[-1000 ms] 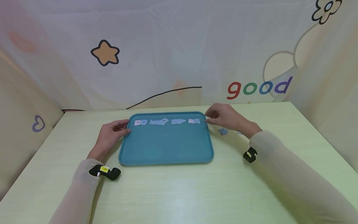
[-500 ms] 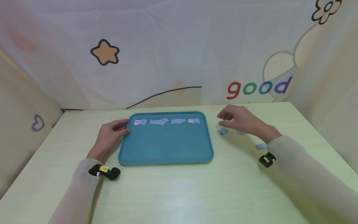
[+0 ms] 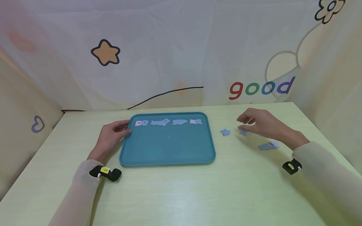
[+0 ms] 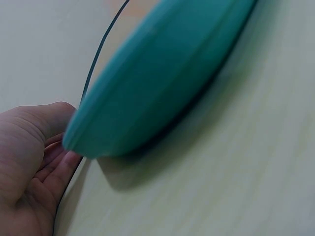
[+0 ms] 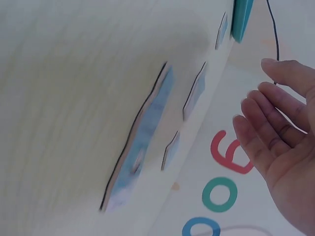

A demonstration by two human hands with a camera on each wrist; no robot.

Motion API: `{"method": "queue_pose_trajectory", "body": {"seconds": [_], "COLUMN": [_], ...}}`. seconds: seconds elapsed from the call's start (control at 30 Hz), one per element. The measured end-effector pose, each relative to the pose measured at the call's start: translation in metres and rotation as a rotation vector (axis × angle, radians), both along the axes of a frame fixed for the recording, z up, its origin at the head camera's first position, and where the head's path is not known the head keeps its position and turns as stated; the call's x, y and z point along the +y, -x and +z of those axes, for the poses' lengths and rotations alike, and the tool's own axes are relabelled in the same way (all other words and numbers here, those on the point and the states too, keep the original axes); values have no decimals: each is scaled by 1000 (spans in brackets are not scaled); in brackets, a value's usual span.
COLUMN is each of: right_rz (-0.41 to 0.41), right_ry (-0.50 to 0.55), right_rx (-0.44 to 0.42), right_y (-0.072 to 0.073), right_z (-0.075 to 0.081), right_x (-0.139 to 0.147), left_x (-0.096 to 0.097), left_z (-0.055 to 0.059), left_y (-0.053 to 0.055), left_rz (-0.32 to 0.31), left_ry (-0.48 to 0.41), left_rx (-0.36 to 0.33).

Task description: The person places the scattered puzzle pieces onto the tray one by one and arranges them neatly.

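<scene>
My left hand (image 3: 111,138) holds the left rim of a teal tray (image 3: 167,150), thumb and fingers at its edge. Along the tray's far side lies a row of flat, irregular light-blue cardboard pieces, among them a long one (image 3: 160,122) and a pink-and-blue one (image 3: 196,121). My right hand (image 3: 263,124) hovers over the table right of the tray, fingers loosely bent, nothing between them. Under and around it lie similar pieces: a small one (image 3: 225,132), one (image 3: 244,133) below the thumb, a longer one (image 3: 268,146), and another (image 5: 171,150) seen in the right wrist view.
The pale wooden table (image 3: 169,194) backs onto a printed curtain (image 3: 158,56) with a star and the word "good". Curtains also stand at both sides. Each sleeve carries a black wrist camera (image 3: 292,166).
My right hand has moved right, from the tray's right rim to above the loose pieces, uncovering the small piece and the longer one. The left hand and tray stay put.
</scene>
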State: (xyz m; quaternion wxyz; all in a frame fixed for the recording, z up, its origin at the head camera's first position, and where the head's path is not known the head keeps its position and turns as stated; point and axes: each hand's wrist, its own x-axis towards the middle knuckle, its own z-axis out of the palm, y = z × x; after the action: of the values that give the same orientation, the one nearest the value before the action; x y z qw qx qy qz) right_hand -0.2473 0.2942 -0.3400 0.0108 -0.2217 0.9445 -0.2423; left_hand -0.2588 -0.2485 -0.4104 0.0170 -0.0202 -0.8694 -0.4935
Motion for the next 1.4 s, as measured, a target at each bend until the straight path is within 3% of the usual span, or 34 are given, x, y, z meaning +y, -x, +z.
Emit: {"method": "queue_pose_trajectory", "body": {"seconds": [0.73,1.03,1.4], "right_rz": [-23,-44,-50], "right_ry": [-9,-21,-79], "right_rx": [1,-95,-95], "right_y": [-33,-39,-40], "right_z": [-17,-22,-26], "right_x": [78,93,100], "left_x": [0,1,3], "left_z": [-2,0,1], "left_y": [1,-1,-2], "left_rz": [2,-1,4], "left_ry": [34,33,31], "left_rx": [12,3,5]}}
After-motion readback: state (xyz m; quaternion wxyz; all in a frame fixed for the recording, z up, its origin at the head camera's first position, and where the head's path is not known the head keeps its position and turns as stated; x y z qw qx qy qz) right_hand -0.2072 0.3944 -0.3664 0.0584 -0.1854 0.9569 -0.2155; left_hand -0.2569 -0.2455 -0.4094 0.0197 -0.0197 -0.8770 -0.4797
